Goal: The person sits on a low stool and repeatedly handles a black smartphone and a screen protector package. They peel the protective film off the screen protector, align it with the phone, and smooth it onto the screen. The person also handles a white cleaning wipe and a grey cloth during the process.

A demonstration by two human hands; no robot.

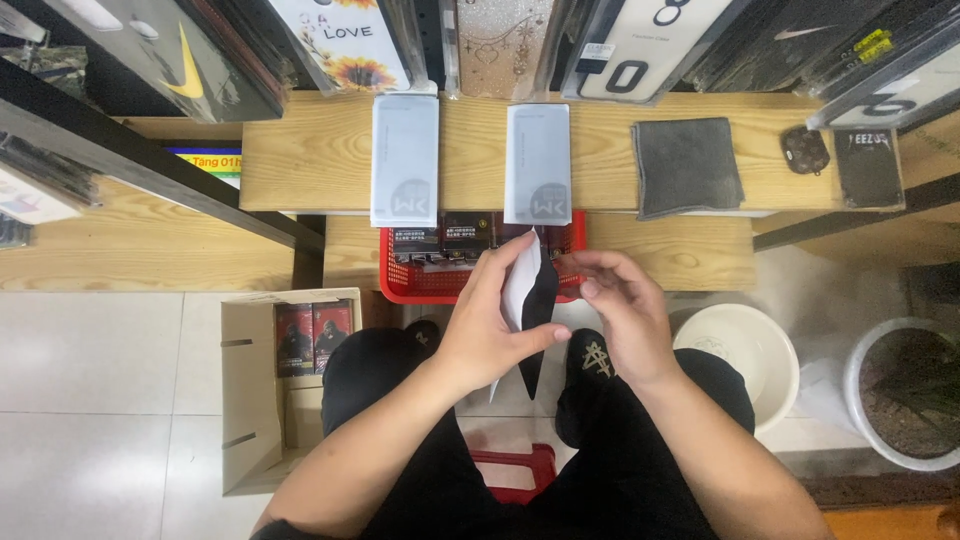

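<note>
Pinched between the thumb and fingers of the left hand [490,325], a flat black-and-white packet [530,305] stands on edge above the person's lap, its white face turned left and its black face right. The right hand [625,320] hovers just beside it with fingers curled and loosely apart; whether they touch the packet cannot be told. Behind the hands a red basket [420,285] holds a row of dark small boxes. On the wooden shelf [310,150] above lie two pale grey flat packages [405,160] side by side, and a dark grey cloth [687,165] further right. An open cardboard box [250,400] stands on the floor at the left, a white bucket [745,350] at the right.
</note>
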